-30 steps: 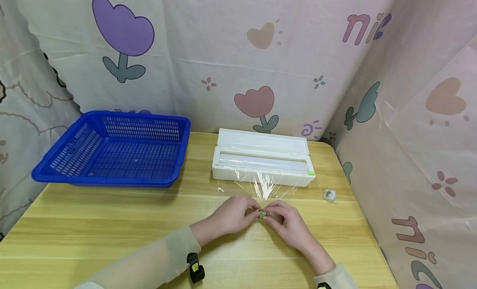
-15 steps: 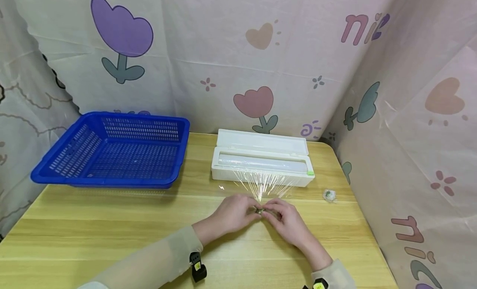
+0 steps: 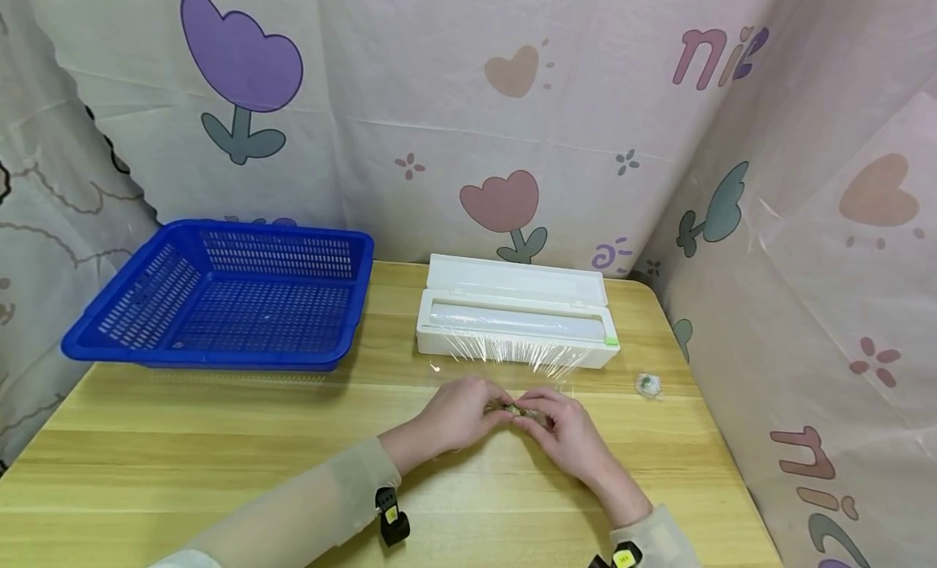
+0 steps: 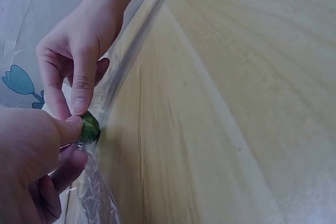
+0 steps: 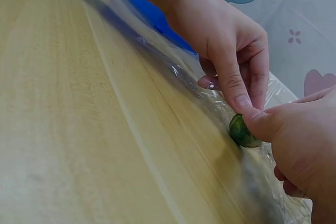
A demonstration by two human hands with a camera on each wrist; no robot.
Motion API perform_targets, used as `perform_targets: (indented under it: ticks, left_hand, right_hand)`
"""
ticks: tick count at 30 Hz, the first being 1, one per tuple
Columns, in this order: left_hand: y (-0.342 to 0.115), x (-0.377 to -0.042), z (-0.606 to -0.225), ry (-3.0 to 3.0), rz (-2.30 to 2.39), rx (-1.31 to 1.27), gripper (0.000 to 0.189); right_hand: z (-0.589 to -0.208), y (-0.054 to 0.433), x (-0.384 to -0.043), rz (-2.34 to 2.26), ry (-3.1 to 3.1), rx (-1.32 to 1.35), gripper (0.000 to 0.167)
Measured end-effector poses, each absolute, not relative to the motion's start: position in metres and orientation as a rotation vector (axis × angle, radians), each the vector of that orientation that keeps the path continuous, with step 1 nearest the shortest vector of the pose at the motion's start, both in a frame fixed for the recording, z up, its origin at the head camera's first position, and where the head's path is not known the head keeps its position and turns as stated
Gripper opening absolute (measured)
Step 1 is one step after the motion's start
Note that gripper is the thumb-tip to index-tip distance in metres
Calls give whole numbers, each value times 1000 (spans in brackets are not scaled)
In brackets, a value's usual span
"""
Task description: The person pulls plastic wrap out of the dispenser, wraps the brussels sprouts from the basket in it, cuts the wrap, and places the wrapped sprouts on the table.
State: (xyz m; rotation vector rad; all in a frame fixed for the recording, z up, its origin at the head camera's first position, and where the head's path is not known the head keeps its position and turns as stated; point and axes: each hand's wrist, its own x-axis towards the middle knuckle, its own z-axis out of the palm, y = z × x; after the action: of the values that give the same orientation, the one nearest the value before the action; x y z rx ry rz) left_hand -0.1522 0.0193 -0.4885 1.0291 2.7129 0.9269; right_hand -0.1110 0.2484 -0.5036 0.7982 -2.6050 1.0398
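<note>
My left hand [image 3: 459,413] and right hand [image 3: 564,430] meet over the table, thumbs and fingertips pinching a small round green thing [image 3: 515,409] from both sides. In the left wrist view this green thing [image 4: 91,129] looks dark and glossy with paler streaks; its kind does not show. Clear cling film [image 4: 97,195] is gathered around it and under my fingers. The film stretches in creases to a white cling film box [image 3: 439,340], whose lid stands open behind the roll [image 3: 512,317]. Fingers cover much of the green thing [image 5: 242,132] in the right wrist view.
A blue plastic basket [image 3: 344,352] stands at the back left. To the right of the box lies a small film-wrapped ball with green inside [image 3: 648,385]. The wooden table [image 3: 220,438] borders a printed curtain [image 3: 395,80] at the back and right.
Both hands have shifted slightly toward the box with the green thing. The creases in the film have spread from a narrow fan into a wider row along the box's front.
</note>
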Motion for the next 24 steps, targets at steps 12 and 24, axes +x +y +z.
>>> perform_targets:
  ticks: [12,24]
  left_hand:
    - [22,-153,-489,2812,882,1082,30]
    - [23,-160,-488,2816,834,1055,27]
  right_hand:
    - [-500,246,-119,944,-2708,709,19]
    - [-493,244,-125,923,-2722,700,18]
